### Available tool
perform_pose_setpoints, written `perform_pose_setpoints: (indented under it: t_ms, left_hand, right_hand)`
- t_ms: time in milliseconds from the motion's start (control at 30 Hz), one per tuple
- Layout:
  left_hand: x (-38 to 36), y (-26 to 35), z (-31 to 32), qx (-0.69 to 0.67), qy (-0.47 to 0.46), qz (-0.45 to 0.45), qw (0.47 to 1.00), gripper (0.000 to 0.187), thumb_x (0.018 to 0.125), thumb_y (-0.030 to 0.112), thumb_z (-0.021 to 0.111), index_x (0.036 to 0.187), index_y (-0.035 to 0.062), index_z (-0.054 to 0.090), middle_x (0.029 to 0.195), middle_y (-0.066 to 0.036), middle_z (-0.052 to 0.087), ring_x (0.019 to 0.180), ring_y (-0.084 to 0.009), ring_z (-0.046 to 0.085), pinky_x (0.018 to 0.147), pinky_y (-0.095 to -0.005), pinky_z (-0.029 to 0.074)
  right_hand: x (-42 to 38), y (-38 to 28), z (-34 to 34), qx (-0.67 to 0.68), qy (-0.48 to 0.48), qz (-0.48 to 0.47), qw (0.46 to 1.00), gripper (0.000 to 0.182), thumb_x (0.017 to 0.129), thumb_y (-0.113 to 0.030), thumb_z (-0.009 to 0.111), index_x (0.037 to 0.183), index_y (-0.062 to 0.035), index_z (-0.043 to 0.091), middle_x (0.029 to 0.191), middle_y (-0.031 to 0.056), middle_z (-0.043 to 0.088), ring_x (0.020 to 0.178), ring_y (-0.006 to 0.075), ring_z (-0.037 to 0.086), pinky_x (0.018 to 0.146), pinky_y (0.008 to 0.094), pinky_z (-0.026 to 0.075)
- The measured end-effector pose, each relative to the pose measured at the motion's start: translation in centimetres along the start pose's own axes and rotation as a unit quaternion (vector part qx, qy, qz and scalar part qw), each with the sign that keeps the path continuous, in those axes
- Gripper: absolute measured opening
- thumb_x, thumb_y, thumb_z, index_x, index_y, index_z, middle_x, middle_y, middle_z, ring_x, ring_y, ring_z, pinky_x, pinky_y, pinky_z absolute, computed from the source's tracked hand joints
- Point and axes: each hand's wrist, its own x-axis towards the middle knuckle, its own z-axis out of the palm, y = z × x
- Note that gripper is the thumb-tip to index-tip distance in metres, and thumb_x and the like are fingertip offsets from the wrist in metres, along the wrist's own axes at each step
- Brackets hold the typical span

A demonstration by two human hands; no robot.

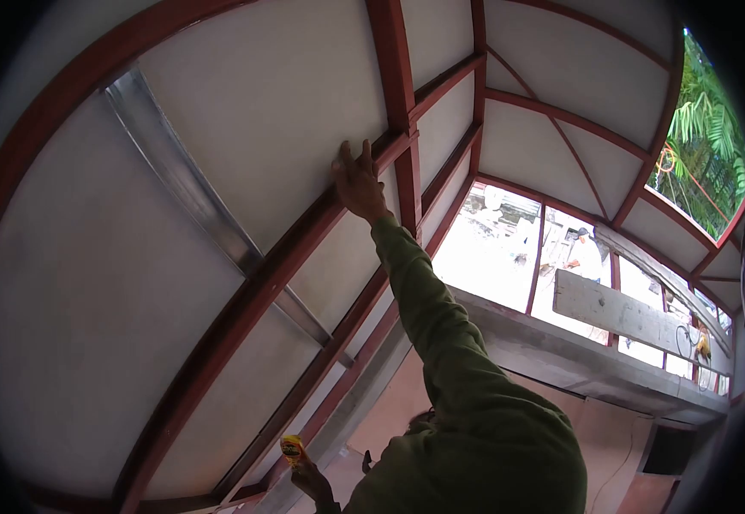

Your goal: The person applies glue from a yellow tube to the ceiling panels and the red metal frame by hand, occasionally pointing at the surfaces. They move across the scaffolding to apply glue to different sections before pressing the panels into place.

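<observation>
Neither my left hand nor my right hand shows. A co-worker in a green long-sleeved top [475, 403] is close in front, low in the frame, with the head mostly hidden behind the raised arm. That arm reaches up to a dark red curved beam [244, 308], and the co-worker's raised hand [360, 184] rests on it with fingers spread, below a beam joint. Near the bottom, the co-worker's other hand [311, 480] holds up a small yellow object [292, 449] with dark lettering. Pale panels [261, 111] lie behind the beams.
A shiny metal channel [175, 171] crosses the panels at left. To the right, a wooden plank [621, 308] spans bright openings above a concrete ledge [527, 334]. Another person [585, 255] is outside. Green fronds [711, 137] show through the upper right opening.
</observation>
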Motion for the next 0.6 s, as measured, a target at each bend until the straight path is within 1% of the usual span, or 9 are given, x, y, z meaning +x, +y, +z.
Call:
perform_pose_setpoints:
  t_ms: [133, 233, 300, 367, 400, 433, 500, 533, 600]
  left_hand:
    - [-1.2, -0.5, -0.3, 0.01, -0.021, -0.009, 1.0, 0.056, 0.093, 0.044, 0.052, 0.063, -0.0027, 0.044, 0.052, -0.003, 0.041, 0.049, -0.0142, 0.037, 0.044, -0.0362, 0.026]
    - [-1.6, -1.3, 0.5, 0.026, -0.02, 0.02, 0.999, 0.055, 0.094, 0.042, 0.051, 0.064, -0.0039, 0.045, 0.053, -0.005, 0.043, 0.049, -0.0165, 0.04, 0.044, -0.0375, 0.028]
    - [-1.3, -0.9, 1.2, 0.051, -0.041, 0.054, 0.996, 0.054, 0.093, 0.04, 0.052, 0.065, -0.0054, 0.047, 0.054, -0.007, 0.045, 0.05, -0.0179, 0.044, 0.045, -0.038, 0.03]
    - [-1.1, -0.6, 1.5, 0.079, -0.053, 0.086, 0.992, 0.053, 0.093, 0.039, 0.052, 0.067, -0.0068, 0.049, 0.054, -0.009, 0.048, 0.051, -0.0192, 0.047, 0.046, -0.0385, 0.032]
    - [-0.8, -0.3, 1.9, 0.049, -0.067, 0.088, 0.993, 0.052, 0.093, 0.037, 0.053, 0.068, -0.0081, 0.051, 0.056, -0.011, 0.051, 0.052, -0.0198, 0.049, 0.047, -0.0384, 0.034]
    - [-0.6, -0.2, 1.9, 0.02, -0.082, 0.088, 0.993, 0.051, 0.092, 0.036, 0.054, 0.07, -0.0093, 0.053, 0.057, -0.013, 0.053, 0.054, -0.0204, 0.051, 0.048, -0.0384, 0.036]
    - [-0.4, 0.5, 1.1, 0.033, -0.111, 0.105, 0.988, 0.048, 0.091, 0.035, 0.056, 0.075, -0.01, 0.055, 0.059, -0.015, 0.055, 0.055, -0.0195, 0.052, 0.049, -0.0376, 0.037]
    - [-0.4, 0.8, 1.0, 0.017, -0.095, 0.089, 0.991, 0.048, 0.091, 0.035, 0.056, 0.076, -0.0097, 0.055, 0.06, -0.014, 0.056, 0.056, -0.0187, 0.052, 0.049, -0.0376, 0.037]
    - [-0.4, -0.1, 0.6, 0.0, -0.077, 0.072, 0.994, 0.048, 0.091, 0.036, 0.056, 0.076, -0.0094, 0.055, 0.061, -0.014, 0.056, 0.056, -0.0179, 0.052, 0.05, -0.0375, 0.036]
  right_hand:
    - [0.1, -3.3, -1.5, -0.023, -0.036, 0.115, 0.992, 0.072, 0.09, -0.055, 0.043, 0.145, -0.0116, 0.028, 0.149, 0.0315, 0.008, 0.137, 0.0504, 0.013, 0.09, 0.0751, 0.029]
    - [-1.0, -4.4, -0.3, -0.018, -0.028, 0.13, 0.991, 0.073, 0.088, -0.058, 0.044, 0.145, -0.0135, 0.03, 0.149, 0.0316, 0.009, 0.137, 0.0502, 0.014, 0.091, 0.0756, 0.028]
    - [-1.9, -3.0, -0.5, -0.009, -0.011, 0.106, 0.994, 0.068, 0.089, -0.054, 0.044, 0.143, -0.0136, 0.035, 0.148, 0.0326, 0.009, 0.137, 0.0508, 0.013, 0.091, 0.0747, 0.029]
    - [-2.8, -2.2, -2.4, -0.011, -0.129, -0.042, 0.991, 0.058, 0.092, -0.044, 0.047, 0.142, -0.0138, 0.037, 0.145, 0.0359, 0.015, 0.136, 0.052, 0.013, 0.106, 0.0562, 0.027]
    - [-3.3, -0.8, -2.3, 0.028, -0.057, -0.156, 0.986, 0.049, 0.093, -0.033, 0.048, 0.138, -0.0156, 0.043, 0.146, 0.032, 0.02, 0.133, 0.0517, 0.023, 0.105, 0.056, 0.029]
    - [-2.9, 0.2, -1.7, 0.03, -0.052, -0.155, 0.986, 0.049, 0.093, -0.033, 0.048, 0.138, -0.0156, 0.043, 0.146, 0.032, 0.02, 0.133, 0.0517, 0.023, 0.105, 0.056, 0.029]
    - [-1.8, -1.0, -2.6, 0.119, 0.099, -0.079, 0.985, 0.05, 0.086, -0.021, 0.053, 0.136, -0.0177, 0.047, 0.15, 0.0257, 0.014, 0.131, 0.0497, 0.026, 0.097, 0.0697, 0.027]
    - [-1.9, -1.4, -3.1, 0.072, 0.03, 0.117, 0.99, 0.05, 0.085, -0.018, 0.051, 0.136, -0.0202, 0.047, 0.152, 0.0209, 0.011, 0.13, 0.0473, 0.027, 0.096, 0.0716, 0.025]
    - [-1.2, -2.2, -3.3, 0.015, 0.005, 0.141, 0.99, 0.051, 0.085, -0.018, 0.05, 0.136, -0.021, 0.046, 0.153, 0.0194, 0.008, 0.132, 0.0471, 0.023, 0.095, 0.073, 0.025]
